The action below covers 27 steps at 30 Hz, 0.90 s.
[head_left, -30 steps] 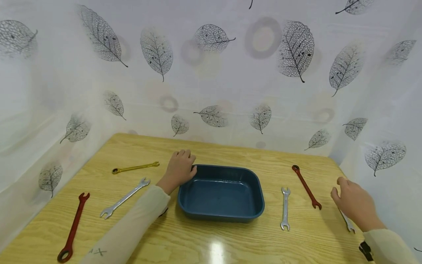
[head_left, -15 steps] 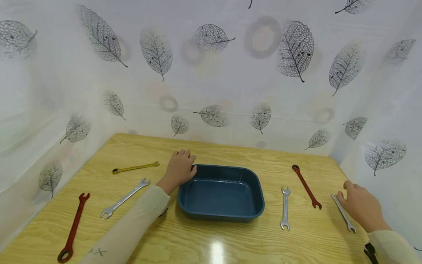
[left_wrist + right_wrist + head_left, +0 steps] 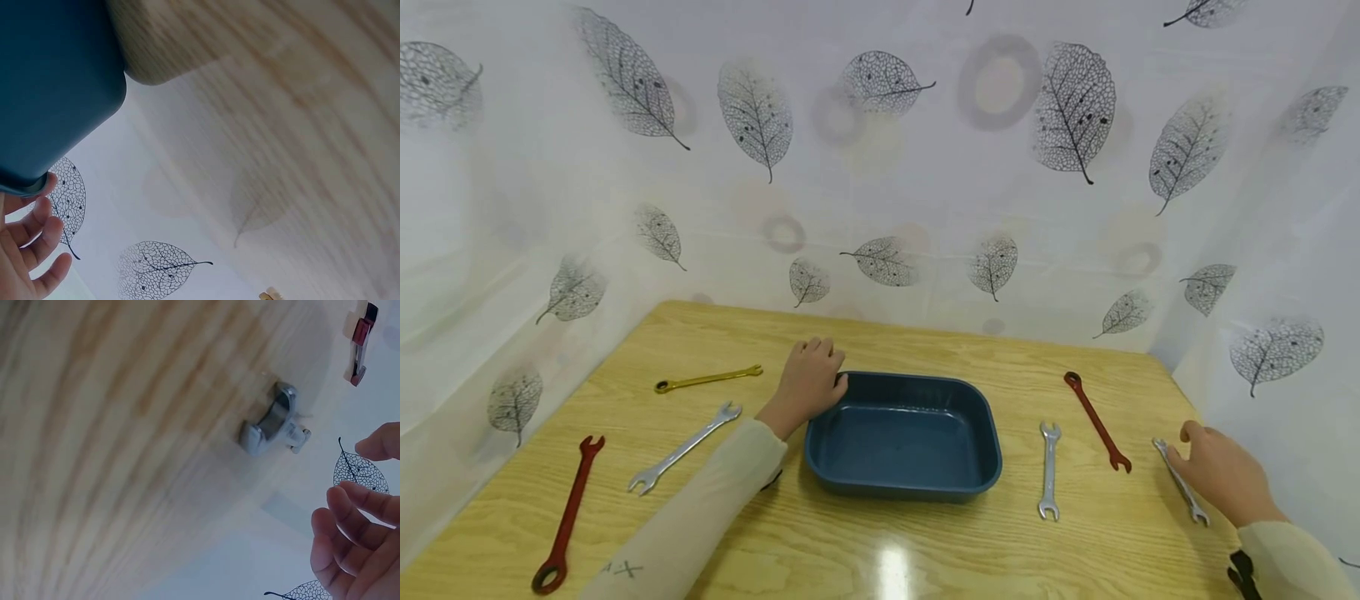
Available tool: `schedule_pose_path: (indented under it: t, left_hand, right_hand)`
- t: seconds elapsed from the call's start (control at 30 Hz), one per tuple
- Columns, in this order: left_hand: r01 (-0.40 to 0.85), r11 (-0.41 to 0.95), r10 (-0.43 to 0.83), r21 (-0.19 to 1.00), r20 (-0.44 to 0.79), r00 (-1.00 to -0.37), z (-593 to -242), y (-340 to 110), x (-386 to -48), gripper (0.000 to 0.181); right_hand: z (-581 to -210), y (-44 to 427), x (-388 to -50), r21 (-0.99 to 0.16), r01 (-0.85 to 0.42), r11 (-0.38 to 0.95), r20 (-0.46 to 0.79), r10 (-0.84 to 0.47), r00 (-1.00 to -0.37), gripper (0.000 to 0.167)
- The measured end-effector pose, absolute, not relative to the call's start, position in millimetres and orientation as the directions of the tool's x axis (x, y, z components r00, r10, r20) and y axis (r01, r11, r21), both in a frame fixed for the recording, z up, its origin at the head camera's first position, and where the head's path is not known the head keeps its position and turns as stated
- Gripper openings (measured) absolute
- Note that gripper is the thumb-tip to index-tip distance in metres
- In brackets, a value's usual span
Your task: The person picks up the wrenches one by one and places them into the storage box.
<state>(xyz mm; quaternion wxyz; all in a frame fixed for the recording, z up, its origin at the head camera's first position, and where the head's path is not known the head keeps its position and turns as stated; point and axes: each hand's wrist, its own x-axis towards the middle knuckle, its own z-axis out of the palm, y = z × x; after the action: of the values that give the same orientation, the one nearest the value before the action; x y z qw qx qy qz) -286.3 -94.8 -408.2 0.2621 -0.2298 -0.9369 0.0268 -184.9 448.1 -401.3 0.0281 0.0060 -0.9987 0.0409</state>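
Blue tray [image 3: 901,450] is pinched at the rim by the left hand [image 3: 807,382]; the right hand [image 3: 1223,471], grip relaxed, hovers beside a silver wrench [image 3: 1186,493].

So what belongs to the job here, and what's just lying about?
Seemingly in the job: tray, held by left hand; rightmost wrench, near right hand.
Lying about: gold wrench, left red wrench, right red wrench, left silver wrench, middle silver wrench.

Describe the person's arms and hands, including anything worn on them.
Left hand and right hand are bare, without gloves. Both arms wear plain, pale cream long sleeves reaching about the wrists. The left one bears a small dark marking, partly X-shaped. A black piece shows under the right cuff; a dark bit peeks out beneath the left.
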Motion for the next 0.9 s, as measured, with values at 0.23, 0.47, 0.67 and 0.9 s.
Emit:
schedule_pose_path:
  t: [0.23, 0.47, 0.67, 0.9]
  left_hand:
    - [0.428, 0.888, 0.451, -0.166, 0.49, -0.746, -408, -94, -287, 0.022]
    - [0.418, 0.891, 0.449, -0.178, 0.483, -0.752, -410, -96, -287, 0.023]
    - [0.417, 0.89, 0.452, -0.184, 0.481, -0.751, -410, -97, -288, 0.023]
    - [0.424, 0.889, 0.451, -0.17, 0.477, -0.754, -409, -96, -287, 0.022]
  right_hand:
    - [-406, 450, -186, -0.076, -0.018, 0.997, 0.003, -0.018, -1.0, 0.032]
    - [-408, 449, -186, -0.08, -0.009, 0.997, -0.054, -0.014, -0.998, 0.024]
    - [-408, 453, -187, -0.076, -0.013, 0.997, -0.096, -0.021, -0.995, 0.023]
    - [-412, 456, -187, -0.101, 0.002, 0.995, -0.154, -0.014, -0.988, 0.02]
